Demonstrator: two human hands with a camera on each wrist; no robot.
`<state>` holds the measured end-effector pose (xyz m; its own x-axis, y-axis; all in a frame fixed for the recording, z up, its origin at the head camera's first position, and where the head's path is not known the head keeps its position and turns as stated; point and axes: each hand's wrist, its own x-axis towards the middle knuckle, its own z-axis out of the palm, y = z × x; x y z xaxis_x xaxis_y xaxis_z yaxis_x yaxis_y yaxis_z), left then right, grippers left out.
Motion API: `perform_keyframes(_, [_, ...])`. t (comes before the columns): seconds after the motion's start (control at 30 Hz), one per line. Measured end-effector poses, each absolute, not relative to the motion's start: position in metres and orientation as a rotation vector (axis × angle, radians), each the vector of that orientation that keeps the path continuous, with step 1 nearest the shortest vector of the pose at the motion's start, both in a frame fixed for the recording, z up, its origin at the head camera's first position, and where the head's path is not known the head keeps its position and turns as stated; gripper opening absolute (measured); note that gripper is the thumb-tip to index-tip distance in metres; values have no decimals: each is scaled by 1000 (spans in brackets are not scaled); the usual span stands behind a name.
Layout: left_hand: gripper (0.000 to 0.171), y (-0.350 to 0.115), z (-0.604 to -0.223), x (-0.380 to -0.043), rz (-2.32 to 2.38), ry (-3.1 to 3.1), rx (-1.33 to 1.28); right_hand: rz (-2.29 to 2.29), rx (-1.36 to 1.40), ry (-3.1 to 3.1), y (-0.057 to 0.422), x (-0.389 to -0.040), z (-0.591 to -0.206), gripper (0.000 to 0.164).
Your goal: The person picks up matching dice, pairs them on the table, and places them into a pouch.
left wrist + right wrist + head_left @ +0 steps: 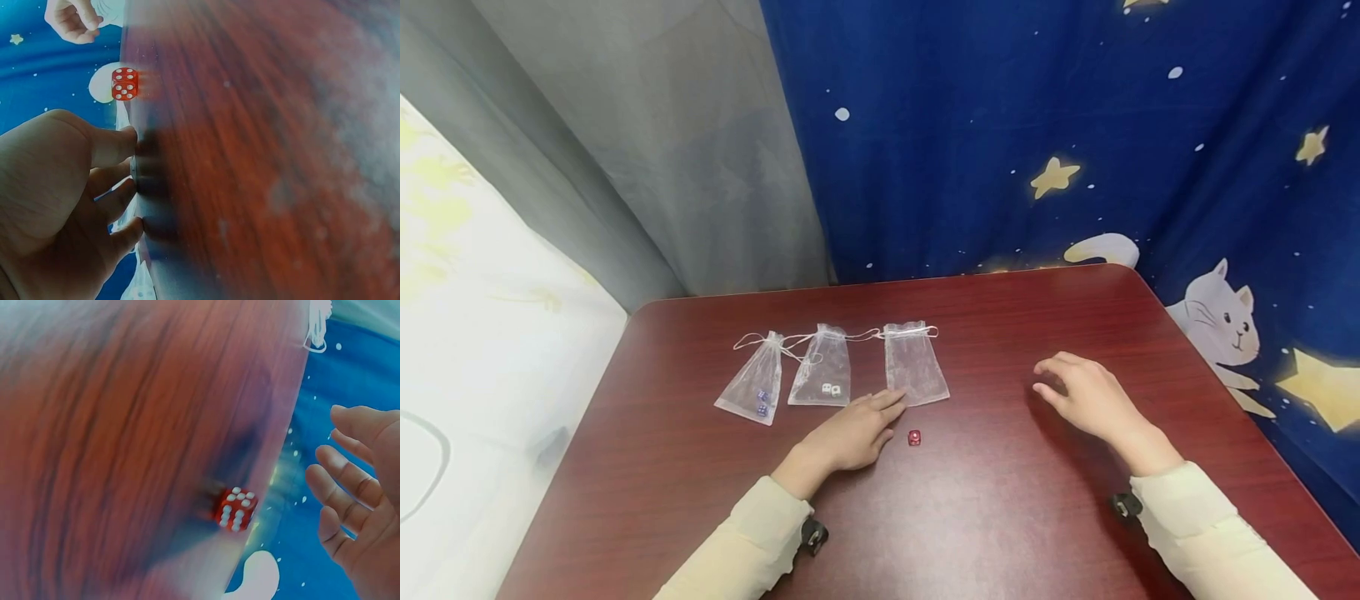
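Note:
My left hand [853, 433] lies on the table with its fingers extended, the fingertips at the lower left corner of a sheer white drawstring bag [917, 367]. A red die [914, 437] sits just right of these fingers; the left wrist view shows the same red die [125, 84] beyond the thumb. Off to the right, my right hand [1086, 396] hovers over the table, fingers loosely bent and holding nothing. Below it, the right wrist view shows a red die [236, 509] on the table, which the hand hides in the head view.
Left of the hand lie two more sheer bags: a middle bag [812, 367] with white dice [831, 389] and a left bag [748, 379] with blue dice [763, 402]. Their cords spread over the dark red table [985, 517]. Curtains [925, 167] hang behind the far edge.

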<state>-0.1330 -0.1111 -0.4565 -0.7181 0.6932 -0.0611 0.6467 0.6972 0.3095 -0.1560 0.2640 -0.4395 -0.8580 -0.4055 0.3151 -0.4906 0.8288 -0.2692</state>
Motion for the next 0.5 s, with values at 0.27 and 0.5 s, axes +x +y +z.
perform_keyframes(0.27, [48, -112, -457, -133, 409, 2728, 1092, 459, 664, -2786, 279, -153, -440, 23])
perform_keyframes(0.5, [48, -111, -457, -134, 413, 2725, 1093, 450, 634, -2855, 291, -151, -442, 24])
